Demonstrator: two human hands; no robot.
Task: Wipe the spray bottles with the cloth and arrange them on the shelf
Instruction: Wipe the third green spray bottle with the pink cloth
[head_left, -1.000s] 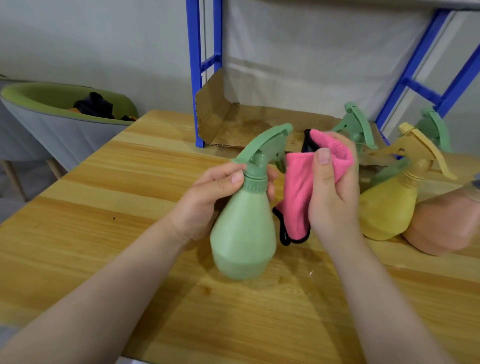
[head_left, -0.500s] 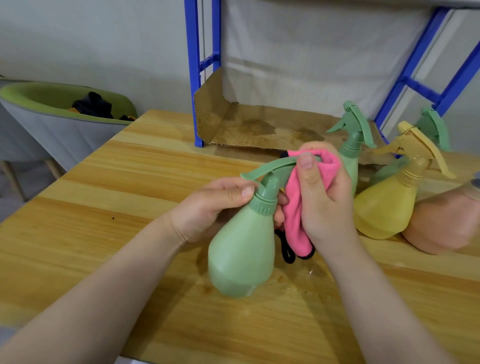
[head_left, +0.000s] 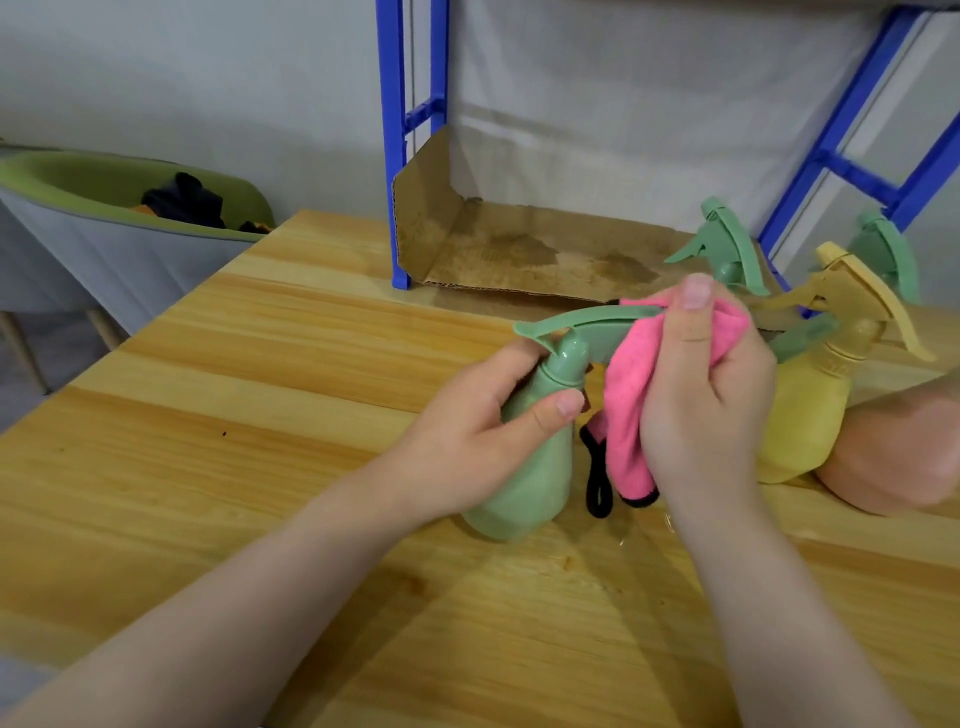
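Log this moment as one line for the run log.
step: wiping | left hand: grips green bottle | right hand: presses pink cloth on its sprayer | shelf: cardboard only

1. The right hand (head_left: 701, 395) and pink cloth (head_left: 639, 395) covered the rear of the green spray bottle's (head_left: 524, 467) trigger head.
2. The left hand (head_left: 467, 447) hid the bottle's left side.
3. The peach bottle (head_left: 904, 447) was cut off by the right edge and blurred.
4. The yellow spray bottle (head_left: 810, 415) hid most of a green bottle (head_left: 883, 254) behind it.
5. The dark items in the green-rimmed bin (head_left: 104, 171) were too small to identify.
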